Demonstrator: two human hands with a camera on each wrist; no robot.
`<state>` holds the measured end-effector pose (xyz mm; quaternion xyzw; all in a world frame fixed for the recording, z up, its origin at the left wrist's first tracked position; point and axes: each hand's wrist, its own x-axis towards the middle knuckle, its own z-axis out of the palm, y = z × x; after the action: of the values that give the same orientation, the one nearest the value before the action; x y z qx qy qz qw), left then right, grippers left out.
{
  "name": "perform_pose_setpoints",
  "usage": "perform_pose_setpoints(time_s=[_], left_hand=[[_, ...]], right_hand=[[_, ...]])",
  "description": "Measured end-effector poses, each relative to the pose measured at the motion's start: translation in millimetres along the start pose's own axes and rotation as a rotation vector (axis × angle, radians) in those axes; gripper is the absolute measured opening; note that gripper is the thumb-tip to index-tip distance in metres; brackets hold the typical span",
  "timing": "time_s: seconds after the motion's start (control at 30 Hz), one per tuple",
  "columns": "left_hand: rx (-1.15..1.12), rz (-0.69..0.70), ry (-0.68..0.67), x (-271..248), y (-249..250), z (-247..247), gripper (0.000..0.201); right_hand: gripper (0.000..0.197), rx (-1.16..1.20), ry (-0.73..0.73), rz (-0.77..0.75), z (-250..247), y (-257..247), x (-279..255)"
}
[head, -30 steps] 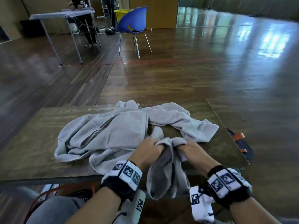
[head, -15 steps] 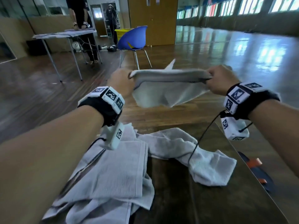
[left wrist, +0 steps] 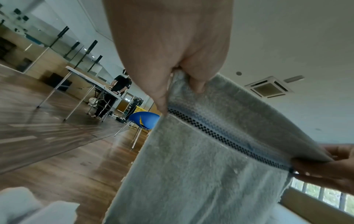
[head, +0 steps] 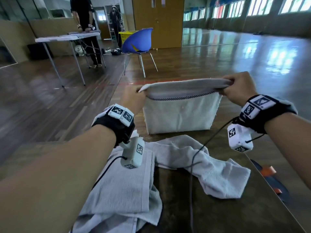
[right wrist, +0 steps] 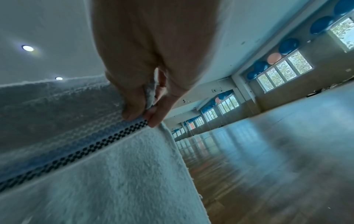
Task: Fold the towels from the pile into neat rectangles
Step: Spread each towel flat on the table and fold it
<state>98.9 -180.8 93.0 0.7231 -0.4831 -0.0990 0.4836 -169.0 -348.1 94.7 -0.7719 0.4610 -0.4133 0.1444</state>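
Between the two raised hands a pale grey towel (head: 180, 113) hangs stretched by its top edge, held up in the air above the far part of the wooden table (head: 218, 214). At one upper corner the left hand (head: 134, 99) pinches the cloth, thumb and fingers (left wrist: 197, 86) curled over the hem; at the other corner the right hand (head: 239, 89) grips it the same way, its fingertips (right wrist: 132, 113) pressed on the woven band. A narrow strip of black-and-white checks (head: 183, 98) runs along the towel just under the folded-over top edge — both wrist views show it crossing from hand to hand. Below that strip the cloth drops flat and roughly rectangular, its lower edge just above the pile.

Under the arms, on the table, lies the rest of the pile: a larger grey towel (head: 121, 187) partly doubled over on the left, and a crumpled one (head: 210, 172) sprawled to the right, touching each other near the middle. Black cables from the wrist cameras dangle across them.

Farther off — on the shiny wood floor — stands a blue chair (head: 138, 42) (a yellow basket (head: 126, 37) just behind it), and beside a folding table (head: 67, 37) a person in dark clothes (head: 84, 17) stands
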Motion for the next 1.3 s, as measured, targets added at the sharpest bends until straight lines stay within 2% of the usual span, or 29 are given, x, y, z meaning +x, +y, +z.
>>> perform_pose_setpoints(time_s=[0.07, 0.17, 0.27, 0.37, 0.5, 0.7, 0.77, 0.87, 0.97, 1.03, 1.13, 1.2, 1.3], left_hand=[[0.141, -0.036, -0.067, -12.2, -7.5, -2.2, 0.038], [0.385, -0.125, -0.224, -36.3, -24.8, -5.6, 0.026], [0.45, -0.108, -0.321, -67.0, -38.4, -14.9, 0.022], [0.369, -0.062, -0.388, -100.1, -38.8, -27.8, 0.016], [0.231, -0.061, -0.347, -144.5, -16.0, -50.7, 0.014], [0.216, -0.083, -0.296, -206.0, 37.6, -91.0, 0.055], [0.218, -0.06, -0.319, -227.0, 55.2, -103.4, 0.054], [0.103, -0.084, -0.392, -254.5, 71.0, -117.2, 0.037], [0.045, -0.148, -0.555, -282.7, 72.4, -124.8, 0.035], [0.044, -0.165, -0.662, -300.4, 65.0, -121.8, 0.037], [0.138, -0.16, -0.711, -312.7, 46.6, -103.2, 0.038], [0.13, -0.174, -0.684, -307.0, 29.3, -87.4, 0.035], [0.099, -0.221, -0.563, -283.6, 3.6, -64.0, 0.03]], right_hand=[[0.02, -0.018, -0.092, -0.004, -1.3, 6.4, -14.8], [0.017, -0.111, -0.35, 0.03, -5.5, 15.5, -51.4], [0.017, -0.097, -0.391, 0.083, -19.9, 25.9, -94.6], [0.019, 0.081, -0.4, 0.097, -42.2, 31.1, -138.5], [0.032, 0.317, -0.338, 0.032, -78.2, 19.8, -184.9], [0.022, 0.398, -0.232, 0.036, -140.6, -9.5, -226.8], [0.02, 0.435, -0.268, 0.084, -164.0, -25.3, -239.1], [0.031, 0.451, -0.391, 0.132, -197.0, -42.2, -259.2], [0.03, 0.425, -0.568, 0.184, -218.9, -46.1, -284.9], [0.029, 0.419, -0.653, 0.25, -223.2, -41.3, -301.8], [0.022, 0.343, -0.672, 0.31, -209.0, -27.1, -318.0], [0.017, 0.27, -0.631, 0.321, -188.2, -12.5, -317.8], [0.021, 0.151, -0.535, 0.278, -149.6, 10.9, -300.8]])
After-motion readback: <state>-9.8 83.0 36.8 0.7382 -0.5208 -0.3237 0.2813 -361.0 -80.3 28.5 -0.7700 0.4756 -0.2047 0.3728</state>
